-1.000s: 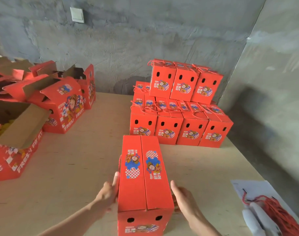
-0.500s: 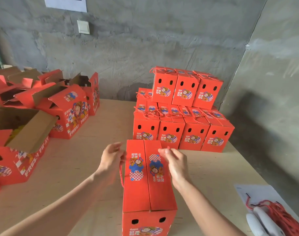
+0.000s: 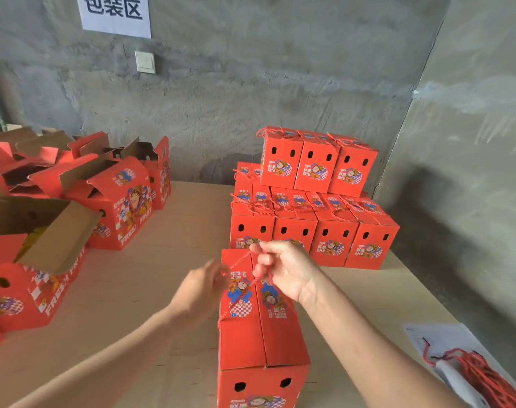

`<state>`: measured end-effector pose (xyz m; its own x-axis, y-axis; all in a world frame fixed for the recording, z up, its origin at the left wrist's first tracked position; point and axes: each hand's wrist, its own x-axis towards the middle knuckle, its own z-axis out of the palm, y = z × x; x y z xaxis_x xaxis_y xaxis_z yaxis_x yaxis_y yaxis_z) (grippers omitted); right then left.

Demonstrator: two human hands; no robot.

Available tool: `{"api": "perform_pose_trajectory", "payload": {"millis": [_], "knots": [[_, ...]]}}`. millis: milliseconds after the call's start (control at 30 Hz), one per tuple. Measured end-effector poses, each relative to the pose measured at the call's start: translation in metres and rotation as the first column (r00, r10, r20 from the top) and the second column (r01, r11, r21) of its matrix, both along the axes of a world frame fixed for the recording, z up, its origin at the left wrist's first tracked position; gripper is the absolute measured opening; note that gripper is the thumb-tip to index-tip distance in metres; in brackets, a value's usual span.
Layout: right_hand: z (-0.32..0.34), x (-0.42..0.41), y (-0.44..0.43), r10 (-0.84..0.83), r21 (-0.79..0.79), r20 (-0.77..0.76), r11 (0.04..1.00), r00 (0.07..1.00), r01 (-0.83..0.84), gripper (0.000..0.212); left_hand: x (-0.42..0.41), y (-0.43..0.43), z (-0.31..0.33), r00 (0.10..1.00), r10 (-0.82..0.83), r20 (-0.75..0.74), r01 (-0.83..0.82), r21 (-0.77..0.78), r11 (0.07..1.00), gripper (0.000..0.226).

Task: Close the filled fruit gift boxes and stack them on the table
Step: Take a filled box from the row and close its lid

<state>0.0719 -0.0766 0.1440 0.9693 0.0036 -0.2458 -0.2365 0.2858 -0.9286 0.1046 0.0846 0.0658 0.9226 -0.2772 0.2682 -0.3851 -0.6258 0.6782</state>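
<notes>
Plywood table [image 3: 151,290], concrete wall [image 3: 251,83]. Right hand [image 3: 283,269] pinches red cord handle [image 3: 239,258] on closed gift box [image 3: 242,343]; left hand [image 3: 201,290] blurred, grip unclear. Prob. best: keep cord taut & centred over seam.

I see the near closed red cardboard gift box [image 3: 262,334] printed smooth with a faint sheen. Its twisted red cord handle [image 3: 237,262] looks fibrous, like thin rope. On the left, the open red cardboard boxes [image 3: 115,207] show raw, matt brown insides on their flaps. The pale wooden table [image 3: 151,290] is bare matt plywood. The far grey cement wall [image 3: 251,83] is rough and patchy. On it, the white paper sign [image 3: 115,13] is plain and the white wall switch [image 3: 145,62] is smooth plastic.
</notes>
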Motion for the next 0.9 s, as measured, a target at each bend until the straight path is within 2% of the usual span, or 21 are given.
{"api": "perform_pose_trajectory", "payload": {"millis": [67,133,300,367,500,567,633,733,833,867,900], "knots": [[0.007,0.004,0.001,-0.025,-0.157,0.045,0.987,0.999,0.032,0.023,-0.012,0.003,-0.027,0.993,-0.11,-0.033,0.113,0.112,0.987,0.019],[0.013,0.009,0.002,-0.049,-0.247,0.071,0.967,0.996,0.065,0.022,-0.02,0.005,-0.042,0.982,-0.186,-0.015,0.187,0.069,0.98,0.018],[0.02,0.019,-0.003,-0.039,-0.325,0.079,0.944,0.996,0.063,0.023,-0.023,0.004,-0.05,0.981,-0.188,0.037,0.188,0.021,0.982,0.023],[0.027,0.022,-0.006,-0.014,-0.373,0.072,0.927,0.997,0.04,0.025,-0.021,-0.002,-0.049,0.985,-0.157,0.068,0.158,-0.004,0.987,0.024],[0.058,0.031,-0.01,0.063,-0.461,0.101,0.887,0.993,-0.01,0.026,-0.011,-0.019,-0.032,0.989,-0.017,0.148,0.033,-0.107,0.994,0.011],[0.077,0.04,-0.011,0.094,-0.511,0.138,0.86,0.986,-0.011,0.025,-0.004,-0.026,-0.015,0.993,0.066,0.1,-0.043,-0.217,0.975,0.013],[0.098,0.053,-0.012,0.111,-0.544,0.164,0.839,0.98,-0.004,0.023,0.003,-0.033,0.009,0.989,0.145,0.04,-0.123,-0.339,0.933,0.025],[0.134,0.083,-0.016,0.078,-0.53,0.185,0.847,0.98,0.033,0.024,0.014,-0.043,0.053,0.981,0.193,0.028,-0.164,-0.415,0.895,0.032],[0.174,0.119,-0.026,-0.001,-0.501,0.228,0.857,0.974,0.118,0.03,0.026,-0.051,0.096,0.99,0.021,0.137,0.03,-0.357,0.933,0.019],[0.185,0.13,-0.028,-0.018,-0.488,0.264,0.86,0.964,0.15,0.03,0.031,-0.053,0.108,0.991,-0.07,0.11,0.101,-0.302,0.948,0.023],[0.196,0.142,-0.029,-0.033,-0.475,0.311,0.86,0.95,0.186,0.029,0.038,-0.054,0.118,0.988,-0.145,0.062,0.155,-0.236,0.959,0.037]]}}
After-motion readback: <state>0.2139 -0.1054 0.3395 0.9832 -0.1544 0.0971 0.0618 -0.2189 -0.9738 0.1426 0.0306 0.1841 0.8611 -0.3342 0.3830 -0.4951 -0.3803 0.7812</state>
